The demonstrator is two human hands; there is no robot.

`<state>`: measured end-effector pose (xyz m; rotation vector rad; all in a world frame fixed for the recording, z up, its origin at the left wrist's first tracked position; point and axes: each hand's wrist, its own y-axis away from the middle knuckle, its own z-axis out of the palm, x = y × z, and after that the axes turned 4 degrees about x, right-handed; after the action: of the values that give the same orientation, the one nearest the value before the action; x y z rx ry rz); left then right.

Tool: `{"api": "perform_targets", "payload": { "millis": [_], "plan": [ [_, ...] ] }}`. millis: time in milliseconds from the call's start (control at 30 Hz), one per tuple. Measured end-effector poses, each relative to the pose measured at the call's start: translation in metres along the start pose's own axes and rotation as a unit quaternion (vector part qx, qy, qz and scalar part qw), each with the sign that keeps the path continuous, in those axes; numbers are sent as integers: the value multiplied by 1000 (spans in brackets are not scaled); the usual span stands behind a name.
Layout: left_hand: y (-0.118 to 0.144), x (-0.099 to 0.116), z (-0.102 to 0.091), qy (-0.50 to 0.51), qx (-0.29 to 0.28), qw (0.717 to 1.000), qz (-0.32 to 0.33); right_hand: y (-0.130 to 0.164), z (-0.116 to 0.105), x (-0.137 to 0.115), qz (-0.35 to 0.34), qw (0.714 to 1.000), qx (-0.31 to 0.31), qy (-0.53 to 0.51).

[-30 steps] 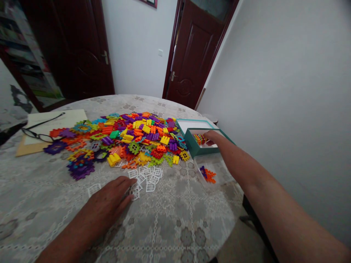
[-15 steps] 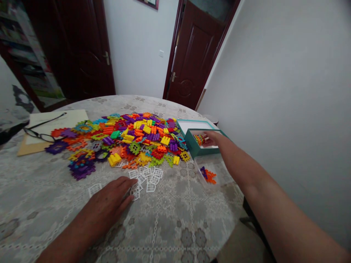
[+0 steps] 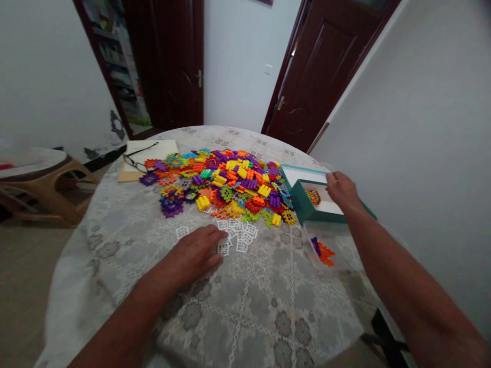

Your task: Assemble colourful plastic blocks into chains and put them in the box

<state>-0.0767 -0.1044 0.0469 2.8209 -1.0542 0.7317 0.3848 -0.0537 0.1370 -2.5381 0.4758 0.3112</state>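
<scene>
Round bench (image 3: 245, 317) under a lace-patterned cloth. Across its far half, a wide heap of coloured plastic building pieces (image 3: 230, 184). At the right edge, a teal box (image 3: 307, 204), right hand (image 3: 341, 189) over its white inside, fingers curled, grip unclear. Nearer the front edge, left hand (image 3: 192, 255) flat, grip released, fingertips touching a cluster of small white window pieces (image 3: 236, 235). At the far left edge, glasses (image 3: 136, 161) on paper.

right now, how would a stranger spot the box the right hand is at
Find the round table with the bright toy pile. The box sits at the pile's right edge, under the right hand. It alone is teal-walled and white inside.
</scene>
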Motion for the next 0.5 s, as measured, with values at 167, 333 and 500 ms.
{"api": "perform_targets", "payload": {
  "millis": [167,333,500],
  "plan": [
    [2,1,1,1,-2,1000,13,113,-11,-62,-268,945,-13,-186],
    [-5,-2,12,4,27,1000,14,215,19,-108,-433,865,-176,-182],
    [-17,-10,21,5,65,998,5,226,59,-113,-446,859,-198,-155]
  ]
}}
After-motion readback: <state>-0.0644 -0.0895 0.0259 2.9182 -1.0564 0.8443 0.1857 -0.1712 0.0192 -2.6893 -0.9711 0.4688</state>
